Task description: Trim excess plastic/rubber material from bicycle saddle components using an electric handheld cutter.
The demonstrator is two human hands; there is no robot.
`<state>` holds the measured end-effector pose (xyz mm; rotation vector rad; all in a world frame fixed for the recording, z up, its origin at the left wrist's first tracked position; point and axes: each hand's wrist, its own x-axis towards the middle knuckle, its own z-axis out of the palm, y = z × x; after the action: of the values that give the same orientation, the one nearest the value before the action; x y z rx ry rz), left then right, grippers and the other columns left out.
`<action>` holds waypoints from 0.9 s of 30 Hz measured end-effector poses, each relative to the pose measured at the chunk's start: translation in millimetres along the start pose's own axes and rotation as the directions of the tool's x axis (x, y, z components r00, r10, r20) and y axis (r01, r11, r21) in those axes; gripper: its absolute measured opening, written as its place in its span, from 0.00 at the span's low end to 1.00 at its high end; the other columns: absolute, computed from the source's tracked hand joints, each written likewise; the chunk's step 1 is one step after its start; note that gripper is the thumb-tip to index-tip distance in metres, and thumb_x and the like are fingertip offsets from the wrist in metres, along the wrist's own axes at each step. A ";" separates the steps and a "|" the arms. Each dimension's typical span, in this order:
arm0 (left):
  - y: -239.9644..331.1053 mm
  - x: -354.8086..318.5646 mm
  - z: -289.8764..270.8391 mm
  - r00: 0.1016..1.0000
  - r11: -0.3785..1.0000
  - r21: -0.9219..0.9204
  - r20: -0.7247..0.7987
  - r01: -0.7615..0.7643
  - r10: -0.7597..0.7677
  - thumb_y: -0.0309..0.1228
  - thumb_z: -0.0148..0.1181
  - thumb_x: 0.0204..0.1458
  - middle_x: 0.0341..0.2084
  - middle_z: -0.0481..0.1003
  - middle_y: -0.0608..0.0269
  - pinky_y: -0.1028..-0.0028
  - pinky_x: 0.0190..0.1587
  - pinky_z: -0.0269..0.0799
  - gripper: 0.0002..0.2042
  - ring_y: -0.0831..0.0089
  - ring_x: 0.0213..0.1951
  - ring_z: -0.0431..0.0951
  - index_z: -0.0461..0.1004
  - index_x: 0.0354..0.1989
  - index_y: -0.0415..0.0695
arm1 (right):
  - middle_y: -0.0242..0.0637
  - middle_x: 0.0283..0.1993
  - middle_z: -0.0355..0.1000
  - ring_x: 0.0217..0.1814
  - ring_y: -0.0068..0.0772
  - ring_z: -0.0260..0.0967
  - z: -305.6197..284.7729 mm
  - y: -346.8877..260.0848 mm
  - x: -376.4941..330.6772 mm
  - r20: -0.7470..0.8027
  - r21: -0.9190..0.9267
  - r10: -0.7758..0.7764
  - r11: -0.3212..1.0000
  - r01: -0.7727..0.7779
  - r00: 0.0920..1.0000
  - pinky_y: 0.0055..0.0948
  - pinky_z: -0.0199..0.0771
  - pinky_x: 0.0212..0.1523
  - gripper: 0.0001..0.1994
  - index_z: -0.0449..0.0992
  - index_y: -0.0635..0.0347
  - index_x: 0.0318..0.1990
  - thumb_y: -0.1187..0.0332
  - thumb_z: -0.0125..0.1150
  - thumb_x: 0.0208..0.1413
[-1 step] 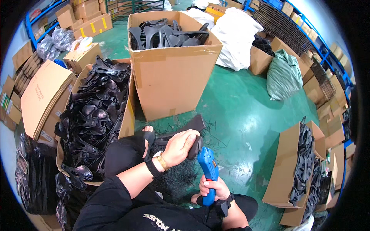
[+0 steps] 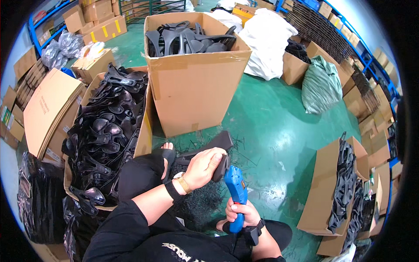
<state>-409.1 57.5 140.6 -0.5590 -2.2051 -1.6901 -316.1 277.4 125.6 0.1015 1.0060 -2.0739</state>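
Observation:
My left hand [image 2: 203,169] is closed on a black moulded plastic part [image 2: 221,140], whose flat end juts out beyond my fingers at the far side. My palm and fingers hide much of its middle. In my right hand [image 2: 247,213] is a blue handheld power tool [image 2: 236,185] with a black cord hanging below its grip, held upright. The tool's head meets or nearly meets the near edge of the black part; I cannot tell whether they touch. Under my hands, a heap of thin black shavings [image 2: 198,205] lies on the floor between my legs.
A long carton [image 2: 149,126] full of black plastic parts stands at my left. Ahead rises a tall carton [image 2: 196,94] with more parts. At the right sits another filled carton [image 2: 321,192]. Farther off are a green sack [image 2: 322,85] and a white sack [image 2: 267,43] on the green floor.

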 end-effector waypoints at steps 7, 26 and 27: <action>-18.7 -4.3 5.7 0.967 0.981 0.188 0.256 -0.042 -0.008 0.39 0.42 0.62 0.33 0.74 0.59 0.65 0.42 0.65 0.13 0.58 0.38 0.73 0.72 0.39 0.44 | 0.31 0.23 0.61 0.23 0.26 0.60 18.7 -33.9 3.2 -0.254 -0.166 -0.286 0.954 0.250 0.924 0.27 0.64 0.24 0.11 0.68 0.62 0.38 0.69 0.62 0.50; -79.4 -37.6 20.2 0.969 0.942 -0.227 0.068 0.246 -0.237 0.34 0.54 0.59 0.45 0.66 0.61 0.68 0.53 0.64 0.22 0.73 0.46 0.67 0.56 0.57 0.41 | 0.35 0.35 0.71 0.29 0.26 0.71 20.0 -54.8 2.9 -0.578 -0.392 -0.524 0.851 0.351 0.625 0.27 0.78 0.29 0.12 0.72 0.66 0.40 0.76 0.64 0.47; -43.3 -31.2 32.2 0.893 0.774 -0.446 0.242 0.450 -0.379 0.36 0.51 0.61 0.46 0.66 0.61 0.68 0.53 0.64 0.21 0.73 0.47 0.67 0.56 0.58 0.41 | 0.36 0.35 0.71 0.31 0.26 0.72 13.0 -48.1 -0.2 -0.552 -0.450 -0.540 0.834 0.319 0.635 0.27 0.78 0.29 0.12 0.72 0.67 0.41 0.76 0.64 0.47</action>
<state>-402.8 74.9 81.2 -0.3105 -2.0869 -2.5633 -346.1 285.6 164.4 0.5117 1.9645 -2.3225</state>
